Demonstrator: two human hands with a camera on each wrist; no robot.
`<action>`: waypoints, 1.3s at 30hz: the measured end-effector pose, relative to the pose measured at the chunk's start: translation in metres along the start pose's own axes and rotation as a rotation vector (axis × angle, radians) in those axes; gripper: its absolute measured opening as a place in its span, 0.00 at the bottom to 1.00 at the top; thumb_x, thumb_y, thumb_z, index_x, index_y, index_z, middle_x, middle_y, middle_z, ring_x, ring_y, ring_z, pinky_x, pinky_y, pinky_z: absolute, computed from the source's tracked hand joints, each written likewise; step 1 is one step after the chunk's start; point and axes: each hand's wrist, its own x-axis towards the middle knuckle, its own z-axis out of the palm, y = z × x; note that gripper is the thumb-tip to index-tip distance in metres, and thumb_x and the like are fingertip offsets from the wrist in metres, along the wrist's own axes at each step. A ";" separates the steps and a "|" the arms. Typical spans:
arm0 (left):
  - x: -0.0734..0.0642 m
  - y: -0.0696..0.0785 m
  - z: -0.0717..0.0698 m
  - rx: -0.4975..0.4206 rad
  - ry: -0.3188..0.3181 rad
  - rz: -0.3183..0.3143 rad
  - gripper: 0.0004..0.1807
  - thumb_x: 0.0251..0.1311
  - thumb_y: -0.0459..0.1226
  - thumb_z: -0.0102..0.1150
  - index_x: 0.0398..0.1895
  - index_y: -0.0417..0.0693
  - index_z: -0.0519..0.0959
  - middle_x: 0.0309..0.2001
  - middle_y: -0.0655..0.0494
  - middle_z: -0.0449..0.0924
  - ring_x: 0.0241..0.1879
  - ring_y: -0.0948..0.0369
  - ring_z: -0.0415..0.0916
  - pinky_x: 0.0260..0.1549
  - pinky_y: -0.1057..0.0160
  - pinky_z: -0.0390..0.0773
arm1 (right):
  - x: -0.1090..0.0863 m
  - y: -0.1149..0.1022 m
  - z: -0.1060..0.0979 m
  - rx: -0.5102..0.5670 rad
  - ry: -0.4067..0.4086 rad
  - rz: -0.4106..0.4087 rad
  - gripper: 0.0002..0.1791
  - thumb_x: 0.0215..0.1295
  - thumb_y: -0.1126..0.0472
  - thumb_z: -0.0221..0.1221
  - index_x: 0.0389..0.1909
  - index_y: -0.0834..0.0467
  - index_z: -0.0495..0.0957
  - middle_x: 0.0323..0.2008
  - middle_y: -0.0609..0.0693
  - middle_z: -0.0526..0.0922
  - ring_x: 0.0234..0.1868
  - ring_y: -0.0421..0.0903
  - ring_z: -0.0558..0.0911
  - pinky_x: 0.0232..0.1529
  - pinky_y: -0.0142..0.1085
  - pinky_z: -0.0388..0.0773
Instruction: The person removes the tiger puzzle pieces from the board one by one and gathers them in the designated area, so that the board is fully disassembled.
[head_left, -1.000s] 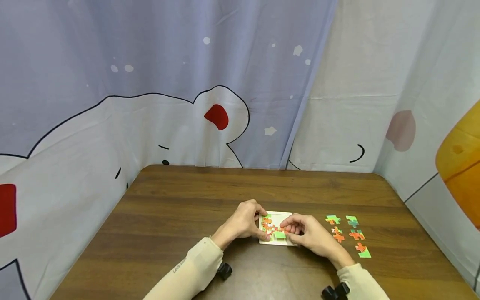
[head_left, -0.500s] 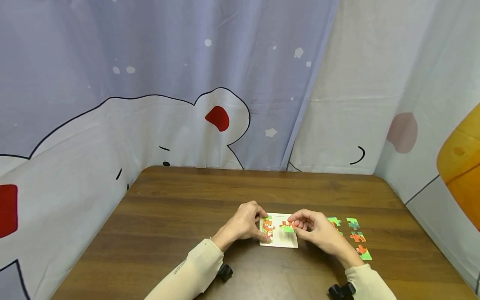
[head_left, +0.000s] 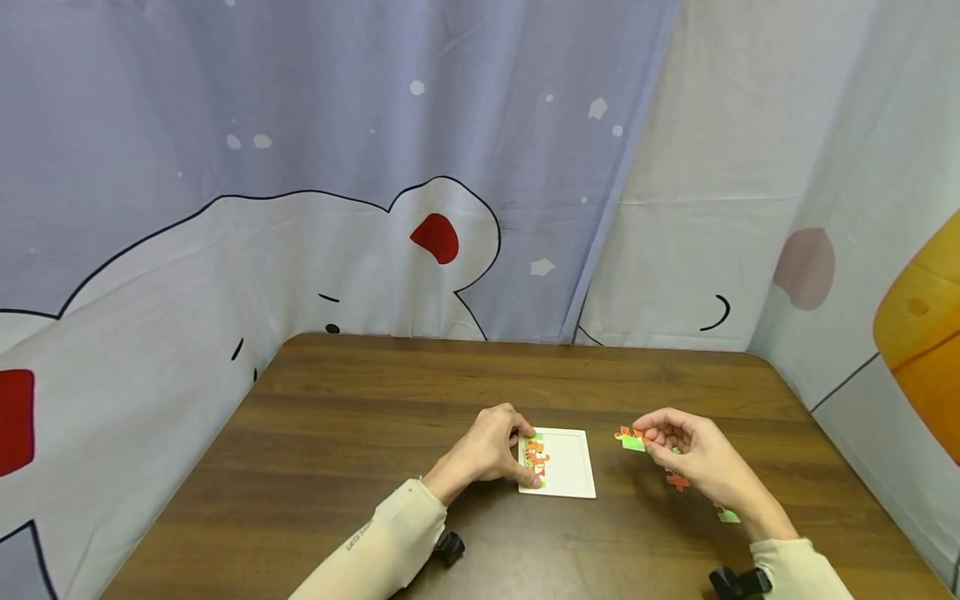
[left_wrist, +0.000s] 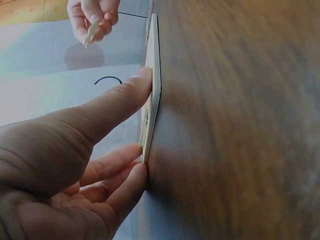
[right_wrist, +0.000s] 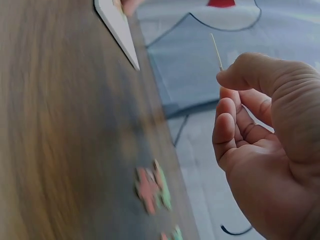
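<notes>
My left hand [head_left: 491, 446] grips the left side of a square, pale puzzle board [head_left: 572, 467] lying on the table. In the left wrist view its thumb and fingers press on the board's rim [left_wrist: 156, 95]. A column of orange and green jigsaw pieces [head_left: 536, 458] fills the board's left side, partly covered by that hand. Between thumb and fingertips, my right hand [head_left: 701, 454] pinches an orange-and-green jigsaw piece [head_left: 632, 443], raised off the table to the right of the board. The right wrist view shows this piece [right_wrist: 215, 49] edge-on, as a thin line.
Loose jigsaw pieces [head_left: 678, 482] lie on the wooden table [head_left: 390, 392] beneath the right hand, which hides some of them. Another loose piece [head_left: 727, 515] shows beside the right wrist. Printed curtains [head_left: 360, 267] hang behind the table and along its sides.
My right hand has lifted the jigsaw piece from the board and carried it right, over toward the loose pieces. The board's right part is now uncovered. My left hand has stayed put.
</notes>
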 end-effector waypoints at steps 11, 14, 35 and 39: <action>-0.003 0.004 -0.003 -0.013 0.000 -0.002 0.36 0.34 0.53 0.98 0.48 0.49 0.92 0.36 0.63 0.74 0.37 0.64 0.69 0.38 0.65 0.74 | -0.027 0.004 -0.041 -0.094 0.042 0.081 0.11 0.78 0.67 0.68 0.57 0.61 0.85 0.41 0.56 0.84 0.35 0.42 0.83 0.29 0.36 0.83; -0.008 0.019 -0.015 -0.031 -0.018 -0.031 0.37 0.32 0.50 0.99 0.48 0.46 0.92 0.36 0.59 0.76 0.36 0.64 0.69 0.38 0.65 0.74 | -0.033 0.008 -0.046 -0.114 0.045 0.058 0.12 0.77 0.70 0.68 0.58 0.62 0.85 0.41 0.57 0.84 0.37 0.41 0.83 0.34 0.32 0.82; -0.006 0.024 -0.019 -0.033 -0.040 -0.046 0.37 0.34 0.47 0.99 0.49 0.43 0.91 0.36 0.57 0.75 0.37 0.62 0.70 0.39 0.63 0.75 | -0.072 0.037 -0.039 -0.063 -0.058 -0.016 0.12 0.73 0.75 0.68 0.55 0.66 0.84 0.37 0.49 0.84 0.35 0.38 0.83 0.30 0.32 0.82; 0.001 0.001 -0.001 -0.011 -0.024 -0.029 0.38 0.32 0.52 0.99 0.50 0.49 0.92 0.37 0.62 0.74 0.37 0.64 0.70 0.40 0.65 0.75 | -0.073 0.039 -0.037 -0.069 -0.071 -0.014 0.12 0.73 0.75 0.69 0.54 0.65 0.85 0.37 0.49 0.84 0.35 0.39 0.83 0.32 0.31 0.83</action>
